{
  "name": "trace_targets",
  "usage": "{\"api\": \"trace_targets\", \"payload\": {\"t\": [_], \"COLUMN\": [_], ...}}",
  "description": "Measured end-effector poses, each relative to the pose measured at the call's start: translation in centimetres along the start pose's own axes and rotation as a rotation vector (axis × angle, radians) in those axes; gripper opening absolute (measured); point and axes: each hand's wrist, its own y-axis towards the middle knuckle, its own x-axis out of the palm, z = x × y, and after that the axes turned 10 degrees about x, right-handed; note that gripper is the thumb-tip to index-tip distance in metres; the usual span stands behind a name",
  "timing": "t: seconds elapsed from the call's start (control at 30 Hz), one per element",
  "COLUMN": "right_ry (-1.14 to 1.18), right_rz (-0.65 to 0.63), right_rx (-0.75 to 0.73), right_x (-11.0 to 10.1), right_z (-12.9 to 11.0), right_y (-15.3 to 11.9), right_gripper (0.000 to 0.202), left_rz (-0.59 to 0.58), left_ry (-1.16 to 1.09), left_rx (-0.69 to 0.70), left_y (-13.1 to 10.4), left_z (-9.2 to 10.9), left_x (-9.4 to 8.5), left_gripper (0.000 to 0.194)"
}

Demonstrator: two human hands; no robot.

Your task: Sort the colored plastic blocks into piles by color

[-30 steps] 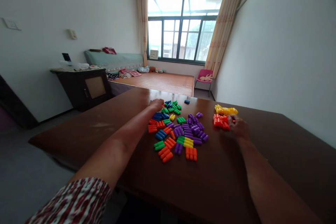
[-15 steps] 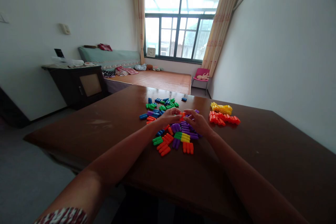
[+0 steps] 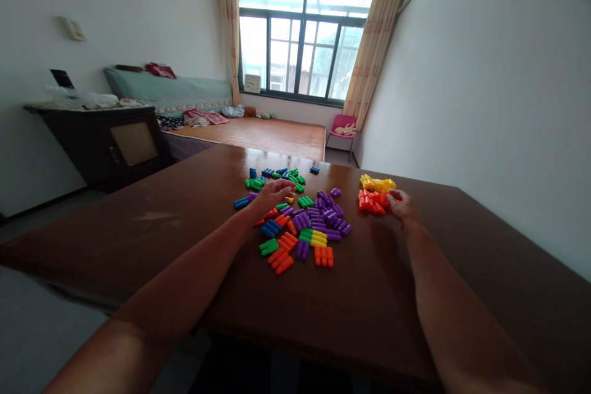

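My left hand (image 3: 276, 192) is above the mixed heap of plastic blocks, fingers loosely stretched and apart, with nothing seen in them. Just beneath its fingertips lies a small yellow block (image 3: 289, 200). Off to the right, my right hand (image 3: 402, 204) has its fingers closed on an orange block (image 3: 390, 196) at the right end of the orange pile (image 3: 369, 201). Its fingers partly cover that block. Purple blocks (image 3: 330, 215) lie between my two hands, and green blocks (image 3: 306, 202) are close to the left one.
Behind the orange pile is a yellow pile (image 3: 377, 182). Blue blocks (image 3: 271, 228) and orange blocks (image 3: 281, 258) lie toward the near side of the brown table (image 3: 184, 215). A bed (image 3: 272, 135), a pink chair (image 3: 342, 125) and a dark cabinet (image 3: 96, 141) stand beyond it.
My right hand has moved right from the heap to the orange pile, with an orange block. My left hand has parted from it and stays over the heap. The view has shifted slightly.
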Motion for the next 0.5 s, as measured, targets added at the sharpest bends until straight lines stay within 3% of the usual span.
{"api": "trace_targets", "payload": {"t": [0.07,0.13,0.3,0.5], "right_ry": [0.09,0.1,-0.096,-0.122], "right_rz": [-0.002,-0.018,0.005,-0.006], "right_rx": [0.126,0.154,0.022,-0.026], "right_x": [-0.4,-0.1,0.9,0.8], "right_z": [1.5,2.1,1.6,1.7], "right_y": [0.6,0.7,0.3,0.2], "right_gripper": [0.034,0.033,0.033,0.04], "left_rz": [-0.001,-0.028,-0.079,-0.027], "left_ry": [0.014,0.036,0.07,0.056], "left_rx": [0.005,0.009,0.036,0.056], "left_y": [0.0,0.0,0.0,0.4], "left_z": [-0.1,-0.2,-0.3,0.0], "left_x": [0.0,0.1,0.3,-0.4], "left_gripper": [0.044,0.043,0.044,0.042]}}
